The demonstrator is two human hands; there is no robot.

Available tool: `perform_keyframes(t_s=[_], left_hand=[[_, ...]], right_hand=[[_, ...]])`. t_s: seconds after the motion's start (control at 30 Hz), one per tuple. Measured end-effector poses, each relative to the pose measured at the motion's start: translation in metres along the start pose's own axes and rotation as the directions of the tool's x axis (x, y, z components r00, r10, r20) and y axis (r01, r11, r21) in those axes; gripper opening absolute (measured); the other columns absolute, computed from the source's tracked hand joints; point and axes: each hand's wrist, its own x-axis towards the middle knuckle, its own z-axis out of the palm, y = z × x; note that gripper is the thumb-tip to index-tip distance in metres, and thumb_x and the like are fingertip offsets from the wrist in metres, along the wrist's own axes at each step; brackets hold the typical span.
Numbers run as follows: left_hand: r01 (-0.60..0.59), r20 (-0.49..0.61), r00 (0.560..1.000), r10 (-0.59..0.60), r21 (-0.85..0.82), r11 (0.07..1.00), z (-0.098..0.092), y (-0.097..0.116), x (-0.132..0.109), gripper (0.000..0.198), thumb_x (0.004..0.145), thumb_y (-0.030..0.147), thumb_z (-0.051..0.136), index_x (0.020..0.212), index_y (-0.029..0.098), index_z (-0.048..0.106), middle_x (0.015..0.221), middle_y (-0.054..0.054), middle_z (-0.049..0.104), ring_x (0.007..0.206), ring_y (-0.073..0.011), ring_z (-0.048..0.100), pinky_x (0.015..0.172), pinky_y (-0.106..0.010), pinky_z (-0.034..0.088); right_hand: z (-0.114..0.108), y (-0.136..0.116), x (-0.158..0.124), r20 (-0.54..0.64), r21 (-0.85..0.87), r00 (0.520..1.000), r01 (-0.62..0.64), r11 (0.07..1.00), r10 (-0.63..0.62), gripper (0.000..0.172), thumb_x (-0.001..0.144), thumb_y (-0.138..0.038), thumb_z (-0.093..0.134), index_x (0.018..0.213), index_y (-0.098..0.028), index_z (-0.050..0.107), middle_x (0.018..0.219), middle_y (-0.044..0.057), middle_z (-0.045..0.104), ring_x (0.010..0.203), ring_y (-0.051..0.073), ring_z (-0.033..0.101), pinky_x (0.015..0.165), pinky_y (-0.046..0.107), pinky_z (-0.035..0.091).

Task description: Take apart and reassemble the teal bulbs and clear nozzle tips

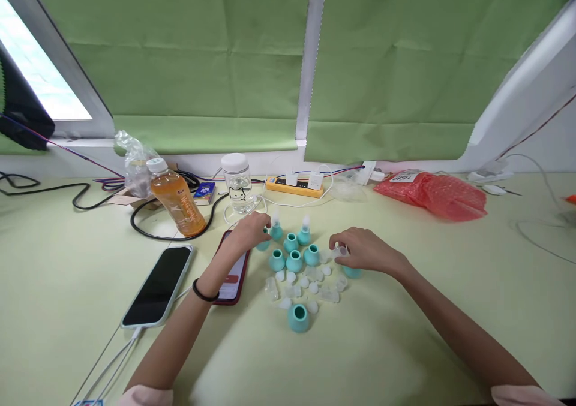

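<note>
My left hand (252, 231) is closed at the far left of a cluster of small teal pots, its fingertips on a teal pot (263, 244) that they partly cover. On the right side, my right hand (363, 249) curls its fingers round a small clear plastic piece (341, 252). Just beneath that hand sits another teal pot (351, 271), mostly hidden. Between the hands stand several open teal pots (294, 261). Two more, such as the teal pot (303, 235), carry translucent tips. Loose clear plastic pieces (328, 294) and whitish caps (314, 287) lie in front. Nearest me is a single teal pot (298, 318).
A phone in a red case (233, 277) lies under my left forearm, with a charging phone (158, 286) farther left. Behind are a tilted drink bottle (177, 199), a clear cup (238, 184), a yellow power strip (294, 187) and a red bubble-wrap bag (432, 195). Cables run along the back.
</note>
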Motion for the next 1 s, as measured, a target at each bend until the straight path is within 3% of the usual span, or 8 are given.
perform_keyframes(t_s=[0.23, 0.4, 0.5, 0.7, 0.8, 0.87, 0.93, 1.0], left_hand=[[0.019, -0.009, 1.000, -0.020, -0.037, 0.999, 0.011, -0.002, 0.005, 0.024, 0.065, 0.029, 0.056, 0.084, 0.016, 0.046, 0.072, -0.003, 0.056, 0.067, -0.0180, 0.053, 0.052, -0.024, 0.038], [0.044, -0.216, 0.975, -0.051, -0.036, 0.998, 0.012, 0.007, 0.006, 0.033, 0.074, 0.034, 0.045, 0.100, 0.015, 0.040, 0.093, -0.010, 0.053, 0.080, -0.0228, 0.054, 0.064, -0.031, 0.040], [-0.015, -0.221, 0.975, -0.010, -0.113, 0.994, 0.021, 0.012, 0.007, 0.039, 0.075, 0.033, 0.044, 0.109, 0.017, 0.035, 0.098, -0.011, 0.052, 0.084, -0.0238, 0.054, 0.068, -0.033, 0.041], [-0.039, -0.207, 0.978, -0.007, -0.219, 0.975, 0.030, 0.012, 0.013, 0.019, 0.077, 0.034, 0.042, 0.084, 0.019, 0.049, 0.079, -0.005, 0.059, 0.074, -0.0201, 0.057, 0.066, -0.031, 0.043], [-0.031, -0.295, 0.954, -0.051, -0.267, 0.963, 0.021, 0.015, 0.013, 0.021, 0.078, 0.035, 0.039, 0.083, 0.017, 0.048, 0.081, -0.005, 0.058, 0.075, -0.0189, 0.056, 0.067, -0.030, 0.043], [-0.062, -0.427, 0.895, -0.129, -0.406, 0.912, 0.011, 0.021, 0.009, 0.020, 0.077, 0.035, 0.039, 0.081, 0.017, 0.047, 0.081, -0.005, 0.058, 0.076, -0.0166, 0.056, 0.067, -0.028, 0.044], [-0.177, -0.550, 0.800, -0.239, -0.597, 0.782, 0.000, 0.032, 0.002, 0.017, 0.075, 0.034, 0.043, 0.080, 0.017, 0.045, 0.080, -0.003, 0.057, 0.076, -0.0146, 0.055, 0.065, -0.025, 0.045], [-0.302, -0.556, 0.790, -0.258, -0.720, 0.625, -0.012, 0.046, -0.009, 0.016, 0.075, 0.033, 0.044, 0.082, 0.018, 0.041, 0.077, -0.002, 0.058, 0.073, -0.0130, 0.055, 0.061, -0.022, 0.044]], right_hand=[[0.014, 0.005, 0.008, 0.073, -0.015, 0.997, 0.029, 0.999, -0.027, 0.023, 0.065, -0.028, 0.050, 0.087, -0.022, 0.056, 0.078, 0.004, 0.059, 0.074, 0.019, 0.053, 0.053, 0.024, 0.030], [0.015, 0.006, 0.008, 0.092, -0.021, 0.995, 0.048, 0.999, -0.045, 0.024, 0.065, -0.029, 0.050, 0.088, -0.022, 0.056, 0.077, 0.004, 0.060, 0.074, 0.019, 0.052, 0.052, 0.024, 0.030], [0.018, 0.005, 0.010, 0.131, 0.005, 0.987, 0.094, 0.996, -0.094, 0.026, 0.064, -0.028, 0.051, 0.090, -0.022, 0.054, 0.073, 0.003, 0.060, 0.073, 0.019, 0.053, 0.052, 0.023, 0.030], [0.021, 0.005, 0.011, 0.109, 0.007, 0.982, 0.151, 0.988, -0.151, 0.027, 0.065, -0.029, 0.053, 0.091, -0.022, 0.053, 0.071, 0.001, 0.061, 0.070, 0.019, 0.054, 0.052, 0.023, 0.031], [0.016, 0.002, 0.011, -0.009, 0.066, 0.988, 0.154, 0.986, -0.154, 0.019, 0.069, -0.033, 0.051, 0.083, -0.022, 0.056, 0.067, 0.000, 0.060, 0.064, 0.017, 0.054, 0.054, 0.025, 0.034], [0.011, -0.003, 0.010, -0.182, 0.155, 0.975, 0.155, 0.976, -0.126, 0.018, 0.072, -0.035, 0.049, 0.080, -0.021, 0.056, 0.066, 0.000, 0.060, 0.062, 0.015, 0.054, 0.057, 0.027, 0.037], [0.006, -0.011, 0.007, -0.392, 0.296, 0.918, 0.191, 0.936, -0.064, 0.020, 0.073, -0.036, 0.049, 0.083, -0.020, 0.055, 0.069, 0.001, 0.060, 0.063, 0.015, 0.054, 0.062, 0.028, 0.040], [0.001, -0.019, 0.002, -0.544, 0.464, 0.838, 0.268, 0.844, 0.032, 0.022, 0.074, -0.036, 0.049, 0.088, -0.019, 0.052, 0.072, 0.002, 0.059, 0.065, 0.014, 0.055, 0.064, 0.028, 0.043]])
